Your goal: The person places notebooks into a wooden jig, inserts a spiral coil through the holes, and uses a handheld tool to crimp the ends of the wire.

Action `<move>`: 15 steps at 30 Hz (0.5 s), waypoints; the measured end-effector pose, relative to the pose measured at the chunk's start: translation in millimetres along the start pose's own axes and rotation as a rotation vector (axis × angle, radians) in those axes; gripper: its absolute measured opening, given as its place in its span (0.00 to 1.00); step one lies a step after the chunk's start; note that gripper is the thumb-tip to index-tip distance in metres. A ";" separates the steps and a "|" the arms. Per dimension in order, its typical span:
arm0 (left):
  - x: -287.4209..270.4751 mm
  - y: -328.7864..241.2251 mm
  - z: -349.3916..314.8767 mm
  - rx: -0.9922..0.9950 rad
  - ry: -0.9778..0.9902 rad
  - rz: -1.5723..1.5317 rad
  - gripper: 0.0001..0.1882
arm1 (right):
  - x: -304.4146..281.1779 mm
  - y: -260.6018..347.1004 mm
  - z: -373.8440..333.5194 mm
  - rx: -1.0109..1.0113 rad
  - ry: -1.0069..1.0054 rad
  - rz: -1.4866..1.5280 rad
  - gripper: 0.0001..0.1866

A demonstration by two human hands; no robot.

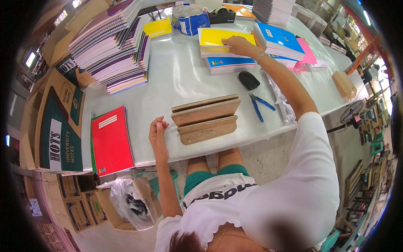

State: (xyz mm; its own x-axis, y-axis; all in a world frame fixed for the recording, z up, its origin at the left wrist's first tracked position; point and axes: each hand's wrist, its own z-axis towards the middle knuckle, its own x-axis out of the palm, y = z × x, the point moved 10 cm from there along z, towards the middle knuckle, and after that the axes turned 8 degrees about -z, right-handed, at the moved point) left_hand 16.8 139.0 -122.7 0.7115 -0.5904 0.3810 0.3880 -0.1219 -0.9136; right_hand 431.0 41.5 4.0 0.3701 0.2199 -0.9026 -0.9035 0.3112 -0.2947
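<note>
My right hand [240, 45] reaches to the far stack, its bent fingers pinching at the yellow cover sheet [212, 37] on top. Under that lie white pages and a blue-covered notebook block [231, 62]. Near the table's front, my left hand [158, 131] hovers with loosely curled fingers and nothing visible in it. Just right of it stands a wooden slotted holder [205, 122] with upright boards and no notebook in its slots. Blue-handled pliers [262, 106] and a black rounded object [249, 80] lie between the holder and my right arm.
Tall piles of spiral notebooks [113, 50] stand at the back left. A red spiral notebook [112, 140] lies near the front edge beside a green carton [63, 122]. More blue-covered blocks [279, 40] and pink sheets [306, 52] are at the right. A tape dispenser [222, 16] sits behind.
</note>
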 end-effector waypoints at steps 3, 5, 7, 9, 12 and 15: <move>-6.1 -16.2 8.4 0.059 -0.049 -0.002 0.20 | -34.0 3.2 17.2 0.127 -0.035 -0.035 0.19; -1.4 -48.8 14.2 0.196 -0.070 0.104 0.21 | -89.0 -1.6 17.7 0.166 -0.185 0.010 0.19; 26.3 -78.3 19.2 0.243 -0.061 -0.027 0.22 | -147.4 -13.1 -3.3 0.134 -0.440 0.071 0.19; 68.3 -94.2 25.3 0.218 0.010 -0.198 0.24 | -178.8 -32.6 -20.1 0.238 -0.492 0.276 0.18; 132.1 -91.9 35.3 0.059 0.159 -0.484 0.29 | -233.3 -4.9 -41.6 0.261 -0.669 1.041 0.17; 173.4 -92.1 36.0 -0.097 0.221 -0.679 0.32 | -257.9 40.4 -75.0 0.316 -0.744 1.435 0.17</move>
State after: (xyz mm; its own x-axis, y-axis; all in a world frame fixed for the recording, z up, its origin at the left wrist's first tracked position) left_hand 125.6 76.6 32.6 0.1925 -0.5055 0.8410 0.6418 -0.5835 -0.4977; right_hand 282.8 -72.0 201.3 -0.5778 0.8162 0.0022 -0.5357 -0.3812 0.7534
